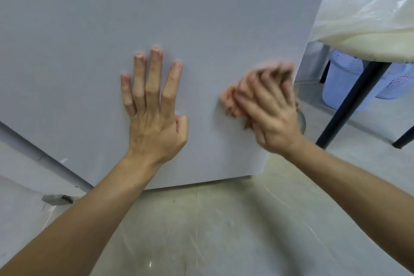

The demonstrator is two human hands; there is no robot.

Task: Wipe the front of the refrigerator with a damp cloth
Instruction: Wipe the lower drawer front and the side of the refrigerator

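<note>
Smooth matt grey refrigerator (156, 6), glossy scuffed floor (224, 231), perforated plastic basket (345, 78)

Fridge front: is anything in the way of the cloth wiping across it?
Only the left hand, flat on the fridge front just left of the cloth. The right hand presses the blurred cloth straight on the front, with nothing between. Nothing else shows on it.
</note>
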